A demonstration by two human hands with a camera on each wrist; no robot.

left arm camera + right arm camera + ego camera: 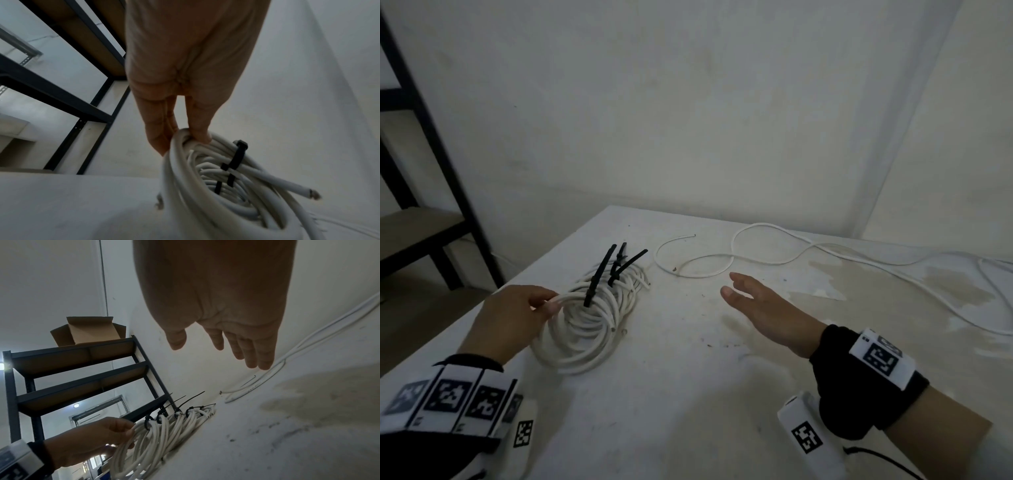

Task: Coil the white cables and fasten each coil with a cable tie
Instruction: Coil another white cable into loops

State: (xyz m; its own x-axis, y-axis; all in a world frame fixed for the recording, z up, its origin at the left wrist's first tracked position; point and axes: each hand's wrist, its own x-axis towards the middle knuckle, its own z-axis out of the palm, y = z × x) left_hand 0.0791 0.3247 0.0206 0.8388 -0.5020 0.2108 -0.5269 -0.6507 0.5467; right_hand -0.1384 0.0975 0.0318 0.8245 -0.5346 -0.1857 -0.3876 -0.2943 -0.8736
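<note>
My left hand (544, 305) pinches the rim of a white cable coil (582, 342) bound with a black cable tie (597, 277); the coil leans against several other tied coils (630, 284) on the white table (688, 394). In the left wrist view the fingers (197, 129) grip the coil (205, 194) at its top. My right hand (739, 291) hovers open and flat over the table, holding nothing, short of the loose white cable (702, 265) whose loops lie further back. In the right wrist view the straight fingers (252, 356) point toward that loose cable (257, 384).
The loose cable (893, 263) trails off to the table's right edge. A black metal shelf rack (431, 154) stands left of the table, with a cardboard box (88, 331) on top. Walls close off the far side. Brownish stains (945, 287) mark the right part of the tabletop.
</note>
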